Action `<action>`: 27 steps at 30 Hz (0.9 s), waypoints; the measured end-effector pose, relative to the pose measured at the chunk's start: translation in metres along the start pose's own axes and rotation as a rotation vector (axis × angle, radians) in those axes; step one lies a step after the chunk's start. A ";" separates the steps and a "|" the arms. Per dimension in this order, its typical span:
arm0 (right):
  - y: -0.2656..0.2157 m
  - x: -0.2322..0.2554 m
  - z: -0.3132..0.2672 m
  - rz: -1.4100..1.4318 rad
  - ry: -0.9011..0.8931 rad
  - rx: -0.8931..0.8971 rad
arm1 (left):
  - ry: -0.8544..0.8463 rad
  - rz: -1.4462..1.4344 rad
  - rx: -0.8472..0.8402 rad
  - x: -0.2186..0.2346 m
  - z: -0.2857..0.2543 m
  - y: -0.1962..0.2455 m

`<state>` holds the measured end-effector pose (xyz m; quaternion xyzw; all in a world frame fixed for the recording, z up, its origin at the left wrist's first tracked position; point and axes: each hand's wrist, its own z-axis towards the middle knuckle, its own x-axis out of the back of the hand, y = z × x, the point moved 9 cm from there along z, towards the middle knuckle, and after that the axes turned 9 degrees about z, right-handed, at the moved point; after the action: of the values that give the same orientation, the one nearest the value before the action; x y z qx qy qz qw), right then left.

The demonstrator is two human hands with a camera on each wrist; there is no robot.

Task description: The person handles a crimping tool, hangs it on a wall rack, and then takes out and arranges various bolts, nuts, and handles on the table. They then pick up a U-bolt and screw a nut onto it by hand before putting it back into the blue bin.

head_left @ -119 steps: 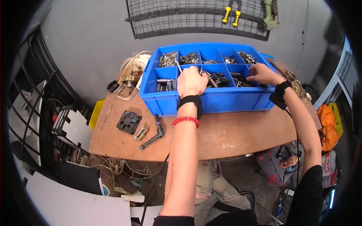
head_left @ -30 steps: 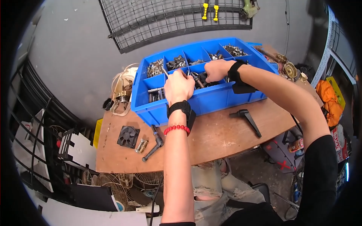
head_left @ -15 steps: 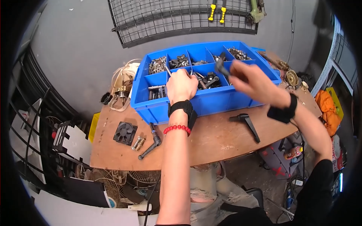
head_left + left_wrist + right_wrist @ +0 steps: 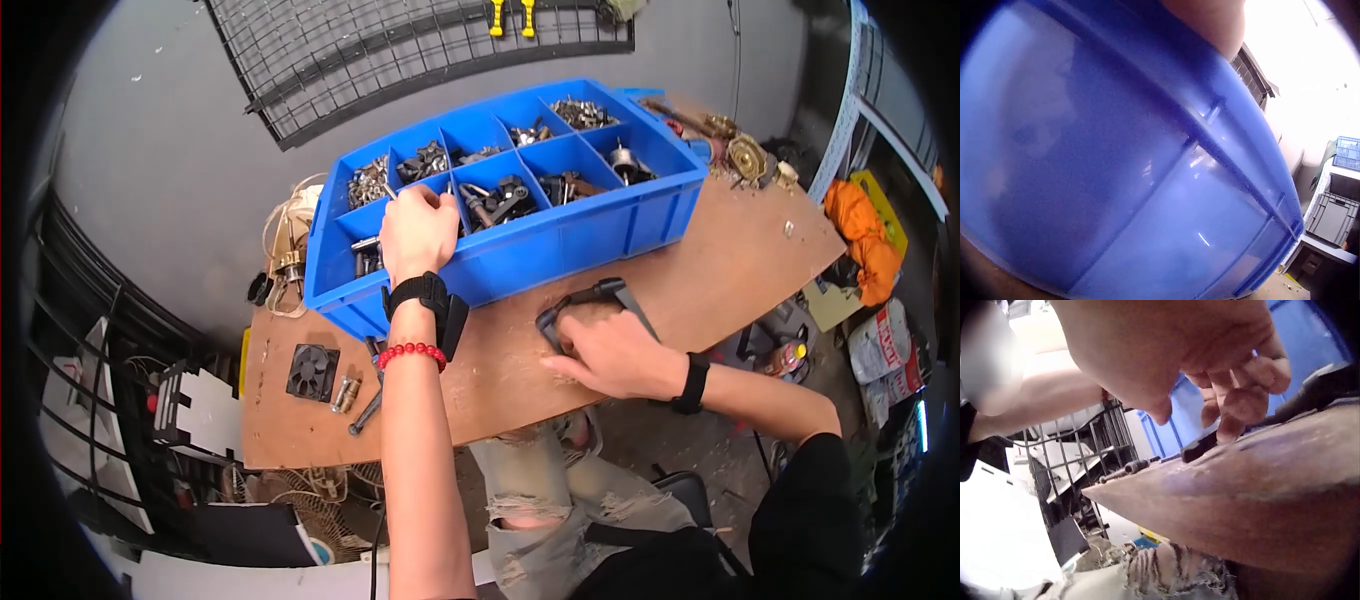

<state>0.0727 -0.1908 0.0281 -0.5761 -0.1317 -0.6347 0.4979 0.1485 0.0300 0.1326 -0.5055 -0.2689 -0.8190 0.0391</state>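
Note:
The blue divided box (image 4: 560, 245) holds small metal parts. My left hand (image 4: 418, 230) lies over its front rim, its fingers hidden; a metal rod end (image 4: 389, 190) shows beside them. In the left wrist view, part of that hand (image 4: 1213, 19) is above the blue wall (image 4: 1141, 187). My right hand (image 4: 615, 355) is low over the tabletop, its bent fingers at a black lever (image 4: 578, 298) beside another black lever (image 4: 634, 308). The right wrist view shows this hand (image 4: 1172, 350) with fingertips touching a dark part (image 4: 1199, 449) and the thumb apart from them.
On the table (image 4: 490, 390) left of my left forearm are a black fan (image 4: 313, 371), metal fittings (image 4: 346, 394) and a dark lever (image 4: 366, 414). Mechanical parts (image 4: 746, 157) stand right of the box, others (image 4: 290, 270) left of it. A wire rack (image 4: 330, 60) hangs behind.
My right hand has come out of the box with a black lever and down to the tabletop beside the lever laid there earlier. My left hand has stayed at the box's front rim.

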 end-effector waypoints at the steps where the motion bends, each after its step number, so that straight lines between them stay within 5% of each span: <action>1: -0.003 0.007 0.003 0.030 0.042 0.009 | -0.002 0.010 -0.002 -0.002 0.001 -0.001; 3: -0.004 0.026 0.006 0.075 0.115 0.023 | 0.003 0.007 -0.024 -0.006 0.004 -0.002; 10: 0.065 0.055 -0.041 -0.135 0.228 -0.330 | 0.100 -0.020 -0.088 -0.007 0.009 -0.004; 16: 0.093 0.026 -0.060 -0.049 0.387 -0.413 | 0.042 -0.053 -0.030 -0.013 0.010 -0.006; 23: 0.098 0.030 -0.069 -0.005 0.461 -0.418 | 0.233 -0.066 -0.112 0.002 -0.004 0.003; 27: 0.100 0.034 -0.068 0.011 0.433 -0.457 | 0.322 -0.730 -0.188 0.021 -0.062 0.016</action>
<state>0.1159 -0.3049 -0.0039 -0.5254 0.1264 -0.7530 0.3755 0.0936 -0.0093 0.1360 -0.2437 -0.3448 -0.8687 -0.2590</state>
